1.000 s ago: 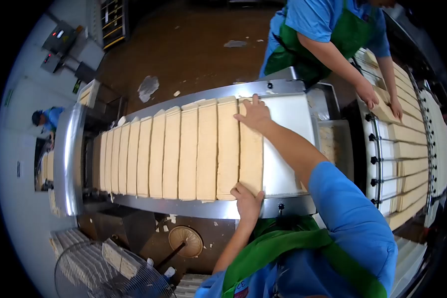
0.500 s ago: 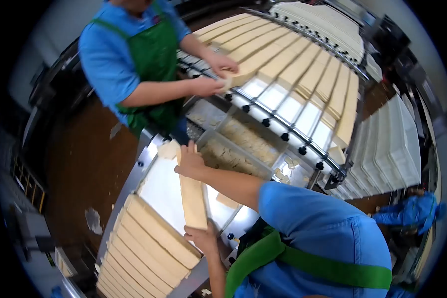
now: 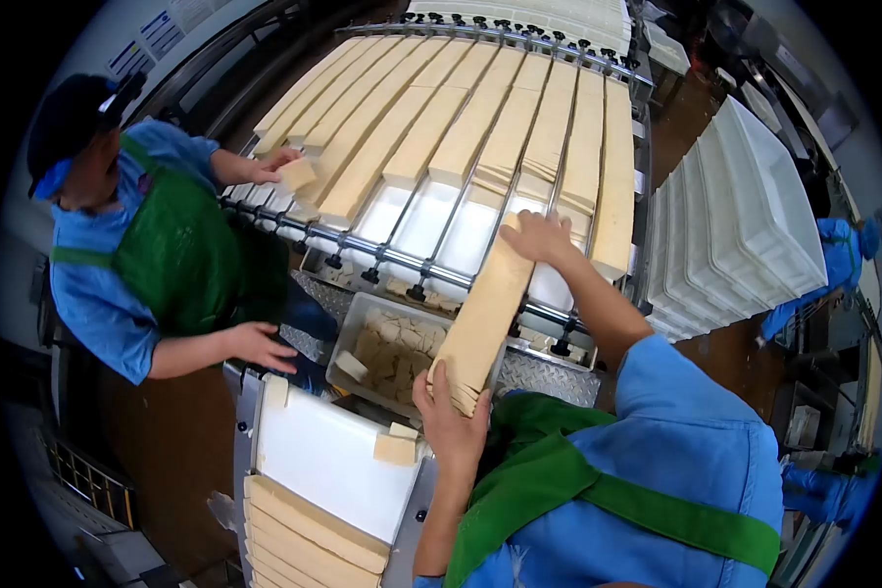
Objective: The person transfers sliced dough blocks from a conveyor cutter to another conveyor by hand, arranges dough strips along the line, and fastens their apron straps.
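A long block of thin, pale-yellow dough sheets [image 3: 487, 304] spans between my two hands, slanting over the metal rail of a slotted rack [image 3: 392, 257]. My left hand [image 3: 451, 407] grips its near end, where the sheets fan apart slightly. On the far end, my right hand [image 3: 537, 238] is closed over the top, fingers pressed round it. Similar long dough blocks [image 3: 451, 122] lie in the rack's lanes beyond, split by thin metal rods. Below the rail, a grey bin [image 3: 358, 333] holds loose dough pieces.
At left, a co-worker in a green apron [image 3: 191, 265] holds a small dough piece [image 3: 296, 175] in one hand. A white table [image 3: 328, 446] carries more dough blocks [image 3: 314, 524] and scraps [image 3: 395, 448]. Stacked white crates [image 3: 745, 206] stand right, with another person [image 3: 833, 255] behind.
My hands have moved from the white table to the slotted rack with a dough block between them. The view has turned; the co-worker's hands are now apart.
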Motion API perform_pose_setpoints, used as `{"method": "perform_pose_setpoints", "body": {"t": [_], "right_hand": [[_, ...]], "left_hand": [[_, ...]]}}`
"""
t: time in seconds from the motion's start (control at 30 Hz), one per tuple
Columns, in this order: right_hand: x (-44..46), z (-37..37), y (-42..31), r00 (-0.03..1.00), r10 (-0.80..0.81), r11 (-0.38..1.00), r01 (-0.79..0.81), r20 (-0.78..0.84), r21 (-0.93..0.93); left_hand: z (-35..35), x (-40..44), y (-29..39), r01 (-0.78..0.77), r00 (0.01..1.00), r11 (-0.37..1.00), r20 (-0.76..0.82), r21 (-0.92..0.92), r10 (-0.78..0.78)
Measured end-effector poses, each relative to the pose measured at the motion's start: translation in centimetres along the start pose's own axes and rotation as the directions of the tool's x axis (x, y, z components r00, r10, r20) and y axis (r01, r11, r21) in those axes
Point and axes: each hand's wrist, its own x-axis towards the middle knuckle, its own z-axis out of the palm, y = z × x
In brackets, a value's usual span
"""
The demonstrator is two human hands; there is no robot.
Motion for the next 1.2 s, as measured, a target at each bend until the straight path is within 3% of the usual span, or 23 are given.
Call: {"method": "perform_pose_setpoints", "body": {"t": [0.07,0.1,0.27,0.33,0.4,0.53,0.6,0.73,0.8,0.83,0.9,0.97,1.1,1.2], "right_hand": [[4.0,-0.2,1.5,0.969,-0.174,0.973,0.196,0.177,-0.118],[5.6,0.1,2.2,0.968,-0.171,0.975,0.193,0.184,-0.110],[8.4,0.5,2.1,0.982,-0.108,0.991,0.119,0.157,-0.062],[9.3,1.1,2.6,0.985,-0.085,0.996,0.089,0.151,-0.018],[10.0,1.4,3.0,0.987,-0.161,0.986,0.161,0.004,-0.036],[10.2,0.2,3.4,0.979,-0.201,0.979,0.201,0.002,-0.025],[10.0,0.2,3.7,0.953,-0.248,0.963,0.223,-0.173,-0.153],[10.0,-0.6,4.2,0.973,-0.229,0.965,0.225,-0.010,-0.131],[8.6,-0.2,4.9,0.906,-0.348,0.913,0.270,-0.241,-0.304],[7.1,-0.5,5.2,0.908,-0.345,0.915,0.269,-0.238,-0.300],[3.3,-1.5,6.3,0.775,-0.506,0.858,0.498,-0.379,-0.127],[-0.6,-2.4,8.5,0.696,-0.597,0.752,0.659,-0.399,0.023],[-9.1,-3.8,14.0,0.816,-0.573,0.802,0.577,-0.072,0.155],[-12.4,-1.2,17.2,0.814,-0.576,0.813,0.580,-0.078,0.051]], "left_hand": [[0.6,1.0,0.8,-0.027,0.999,0.999,0.033,0.022,0.026],[0.8,1.4,1.1,-0.046,0.997,0.998,0.061,0.038,0.044],[2.5,3.2,1.8,-0.057,0.994,0.997,0.091,0.045,0.052],[3.3,3.6,2.4,0.015,0.997,0.999,0.080,0.029,-0.018],[4.4,4.3,3.0,0.031,0.996,0.999,0.087,0.032,-0.033],[6.6,5.7,3.0,0.011,0.997,1.000,0.078,0.028,-0.013],[6.8,6.4,3.4,0.003,0.997,0.999,0.082,0.040,-0.006],[7.0,7.3,3.7,0.007,0.995,0.999,0.099,0.054,-0.012],[8.0,8.3,3.6,-0.024,0.992,0.998,0.126,0.066,0.015],[8.6,8.8,3.5,-0.050,0.988,0.996,0.151,0.073,0.039],[10.2,9.8,3.3,-0.048,0.987,0.997,0.155,0.061,0.038],[10.8,10.3,3.4,-0.048,0.986,0.998,0.160,0.045,0.040],[10.5,10.0,3.8,-0.027,0.985,0.999,0.168,0.025,0.022],[10.8,10.1,3.8,-0.047,0.988,0.997,0.147,0.063,0.038]]}}
